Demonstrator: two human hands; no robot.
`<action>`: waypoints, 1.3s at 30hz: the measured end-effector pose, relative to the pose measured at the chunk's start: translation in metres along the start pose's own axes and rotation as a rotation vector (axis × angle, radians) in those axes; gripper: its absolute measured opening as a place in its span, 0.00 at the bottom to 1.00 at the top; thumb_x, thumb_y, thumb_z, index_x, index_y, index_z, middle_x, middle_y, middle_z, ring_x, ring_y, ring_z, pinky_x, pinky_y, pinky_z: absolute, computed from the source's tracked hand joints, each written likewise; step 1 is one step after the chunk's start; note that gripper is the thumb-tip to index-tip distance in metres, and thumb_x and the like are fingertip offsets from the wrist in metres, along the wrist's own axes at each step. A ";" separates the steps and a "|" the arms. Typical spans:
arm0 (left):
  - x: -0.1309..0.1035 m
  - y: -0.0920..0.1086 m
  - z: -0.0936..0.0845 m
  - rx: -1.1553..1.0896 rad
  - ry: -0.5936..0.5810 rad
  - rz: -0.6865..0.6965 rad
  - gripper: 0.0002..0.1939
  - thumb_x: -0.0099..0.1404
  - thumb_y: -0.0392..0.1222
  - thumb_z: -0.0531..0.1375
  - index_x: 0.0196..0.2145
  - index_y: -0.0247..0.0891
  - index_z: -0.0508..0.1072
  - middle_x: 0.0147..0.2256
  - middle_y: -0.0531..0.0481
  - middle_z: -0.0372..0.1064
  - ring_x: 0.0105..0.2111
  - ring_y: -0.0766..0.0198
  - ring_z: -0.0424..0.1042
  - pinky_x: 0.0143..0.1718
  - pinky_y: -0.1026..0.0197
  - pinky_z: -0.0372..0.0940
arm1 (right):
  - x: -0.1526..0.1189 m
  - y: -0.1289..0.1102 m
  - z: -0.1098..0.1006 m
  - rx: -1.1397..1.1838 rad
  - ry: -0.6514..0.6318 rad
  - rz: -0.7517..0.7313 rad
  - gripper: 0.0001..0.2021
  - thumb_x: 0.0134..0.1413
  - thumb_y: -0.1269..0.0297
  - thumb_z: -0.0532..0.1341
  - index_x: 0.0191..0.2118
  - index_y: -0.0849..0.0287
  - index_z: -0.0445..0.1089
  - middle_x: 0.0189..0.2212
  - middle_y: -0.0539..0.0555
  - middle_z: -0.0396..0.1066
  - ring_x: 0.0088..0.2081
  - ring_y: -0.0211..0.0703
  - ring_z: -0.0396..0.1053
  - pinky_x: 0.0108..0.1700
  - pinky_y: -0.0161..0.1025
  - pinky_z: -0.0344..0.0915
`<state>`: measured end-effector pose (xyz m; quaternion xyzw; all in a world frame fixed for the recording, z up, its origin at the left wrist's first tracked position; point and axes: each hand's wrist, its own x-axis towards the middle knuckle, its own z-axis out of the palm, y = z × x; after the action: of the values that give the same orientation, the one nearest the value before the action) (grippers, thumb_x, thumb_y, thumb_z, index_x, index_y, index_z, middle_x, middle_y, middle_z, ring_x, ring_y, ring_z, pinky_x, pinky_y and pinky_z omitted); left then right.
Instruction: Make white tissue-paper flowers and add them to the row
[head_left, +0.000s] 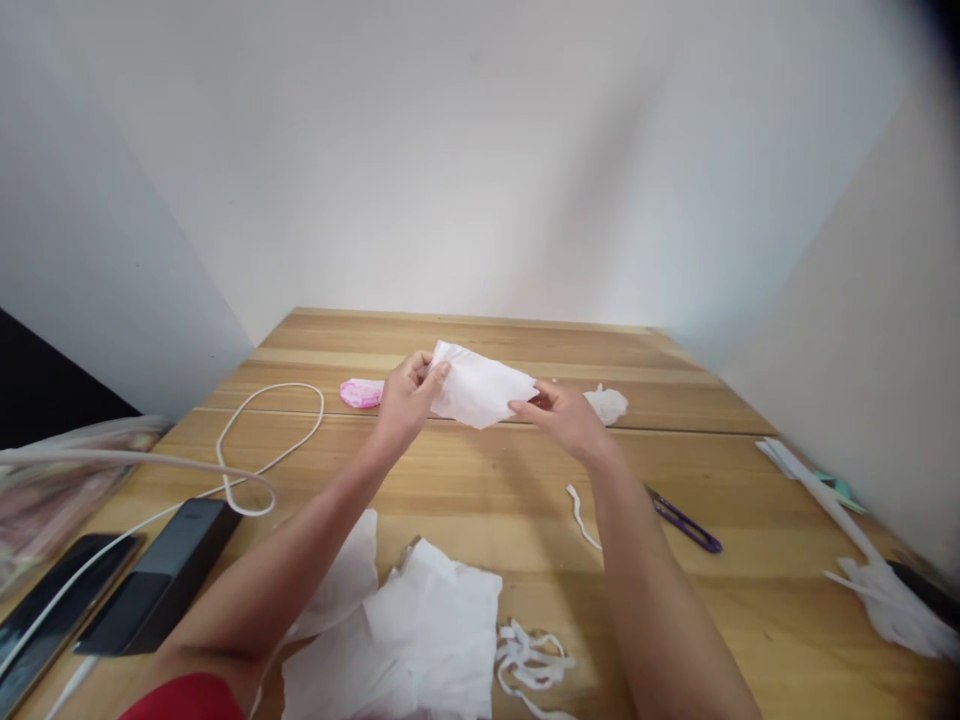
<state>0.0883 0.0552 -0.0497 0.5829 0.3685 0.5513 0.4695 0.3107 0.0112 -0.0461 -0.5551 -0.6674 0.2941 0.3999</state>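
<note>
A white, thin sheet (pixel 481 388), like tissue or cloth, is stretched between my two hands above the back half of the wooden table. My left hand (pixel 411 395) pinches its left edge between thumb and fingers. At the right corner, my right hand (pixel 559 412) has its thumb and fingers closed on the sheet. Behind my left hand lies a pink and white bundle (pixel 361 393); a crumpled white piece (pixel 607 404) rests beyond my right hand. Several white sheets (pixel 435 630) are piled near the front, beside a tangle of white strips (pixel 529 660).
A purple thread snipper (pixel 686 522) and a loose white strip (pixel 581 515) lie near my right forearm. At left are a phone (pixel 56 600), a dark box (pixel 161 575) and a looped white cable (pixel 319 400). White plastic (pixel 896 605) sits at the right edge.
</note>
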 end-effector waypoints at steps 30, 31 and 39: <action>-0.025 -0.029 0.003 0.093 0.405 0.118 0.17 0.65 0.50 0.56 0.26 0.38 0.58 0.24 0.58 0.54 0.27 0.70 0.55 0.31 0.66 0.54 | -0.010 -0.021 0.052 -0.189 0.615 -0.217 0.16 0.61 0.53 0.54 0.30 0.57 0.69 0.20 0.47 0.66 0.24 0.38 0.61 0.29 0.35 0.55; -0.026 -0.030 -0.002 0.087 0.370 0.100 0.16 0.65 0.51 0.56 0.26 0.38 0.60 0.25 0.57 0.56 0.27 0.70 0.57 0.31 0.66 0.55 | -0.011 -0.022 0.049 -0.209 0.569 -0.238 0.15 0.61 0.53 0.54 0.29 0.57 0.69 0.19 0.47 0.66 0.23 0.38 0.61 0.28 0.35 0.55; -0.018 -0.009 -0.031 0.020 -0.094 0.040 0.30 0.65 0.60 0.54 0.56 0.36 0.62 0.46 0.39 0.73 0.48 0.58 0.71 0.50 0.56 0.63 | -0.013 -0.026 0.023 -0.364 0.189 -0.389 0.14 0.62 0.55 0.55 0.30 0.54 0.73 0.25 0.50 0.75 0.25 0.39 0.69 0.30 0.35 0.60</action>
<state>0.0565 0.0447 -0.0648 0.6201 0.3398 0.5291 0.4692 0.2782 -0.0060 -0.0390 -0.5043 -0.7630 0.0340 0.4030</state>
